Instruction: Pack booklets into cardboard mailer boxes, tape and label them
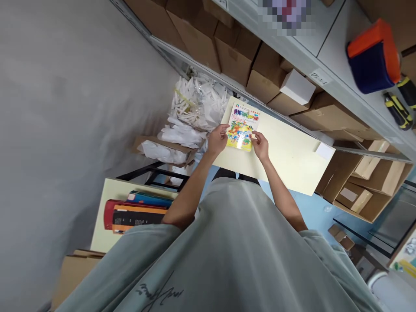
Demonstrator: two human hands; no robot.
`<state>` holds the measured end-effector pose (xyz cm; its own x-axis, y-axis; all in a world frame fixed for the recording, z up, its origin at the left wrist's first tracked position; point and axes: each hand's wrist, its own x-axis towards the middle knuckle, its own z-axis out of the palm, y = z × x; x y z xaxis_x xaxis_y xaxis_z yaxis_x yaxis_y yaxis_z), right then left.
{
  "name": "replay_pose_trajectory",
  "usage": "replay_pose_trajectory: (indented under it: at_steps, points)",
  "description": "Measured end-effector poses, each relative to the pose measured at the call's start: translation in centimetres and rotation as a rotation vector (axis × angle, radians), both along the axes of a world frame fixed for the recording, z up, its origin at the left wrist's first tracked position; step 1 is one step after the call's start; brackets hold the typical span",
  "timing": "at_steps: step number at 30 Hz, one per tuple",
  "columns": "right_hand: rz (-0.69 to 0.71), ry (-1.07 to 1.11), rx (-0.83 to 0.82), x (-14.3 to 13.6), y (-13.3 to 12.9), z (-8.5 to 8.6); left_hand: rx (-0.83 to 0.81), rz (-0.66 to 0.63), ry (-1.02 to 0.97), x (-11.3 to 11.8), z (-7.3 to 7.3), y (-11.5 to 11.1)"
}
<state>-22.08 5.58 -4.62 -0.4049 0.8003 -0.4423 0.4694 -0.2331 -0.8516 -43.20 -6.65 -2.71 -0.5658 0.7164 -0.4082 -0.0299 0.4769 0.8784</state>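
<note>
A colourful picture book (241,130) with a yellow lower part and glossy cover faces up over the pale yellow tabletop (286,160). My left hand (218,138) grips its left edge between thumb and fingers. On the opposite edge, the fingers of my right hand (261,146) pinch the lower right side. Whether the book rests on the table or is lifted slightly, I cannot tell.
Shelves with cardboard boxes (235,54) run along the far side. Left of the table lie white wrapped bundles (182,134); books and binders (139,216) lie on a surface nearer me. An open carton (370,186) stands to the right. A white label (324,151) lies at the table's right end.
</note>
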Motion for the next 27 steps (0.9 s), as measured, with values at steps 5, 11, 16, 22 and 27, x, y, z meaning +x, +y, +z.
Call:
replay_pose_trajectory:
  at_steps: [5, 11, 16, 22, 27]
  points:
    - [-0.052, -0.112, 0.036, -3.2, 1.5, -4.4, 0.024, 0.030, -0.113, -2.0, -5.3, 2.7]
    - [-0.026, -0.188, 0.105, -2.4, -0.4, -2.0, 0.124, 0.186, -0.280, -0.6, -5.3, 1.0]
    - [0.056, -0.139, 0.142, -1.7, -3.9, 2.1, 0.145, 0.177, -0.304, 2.3, -2.7, -3.6]
    - [0.307, -0.025, 0.009, -3.7, -8.9, 3.8, 0.142, 0.238, -0.236, 5.6, 0.1, -9.2]
    - [0.484, 0.075, -0.086, -5.9, -12.2, 3.4, 0.136, 0.403, -0.191, 7.6, 1.5, -13.7]
